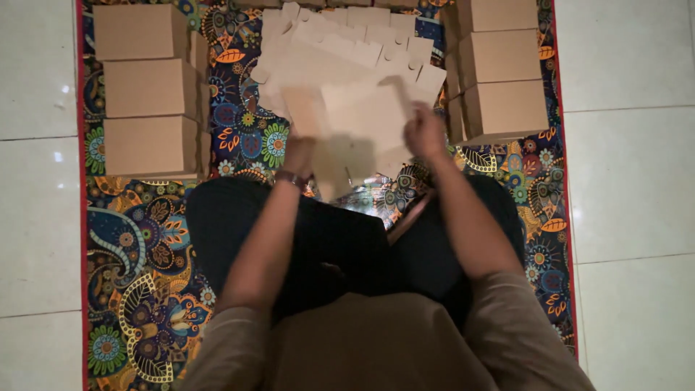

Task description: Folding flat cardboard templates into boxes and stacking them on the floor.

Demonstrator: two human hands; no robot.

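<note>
Brown-sleeved arms reach over dark-trousered crossed legs on a patterned mat (145, 275). The left hand (298, 153) and right hand (425, 132) each grasp an edge of a blurred flat cardboard blank (358, 123), seemingly half-folded, held above the pile of blanks (340, 47). Finished boxes (148, 88) flank both sides.

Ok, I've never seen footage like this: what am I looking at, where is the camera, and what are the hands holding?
There is no machine: a person sits cross-legged on a patterned mat, filmed from a camera on their own head looking down. The left hand and right hand grip a flat cardboard blank, blurred by motion. Beyond it lies a pile of flat blanks. Made-up boxes are stacked at the left and at the right. White floor tiles surround the mat.
</note>
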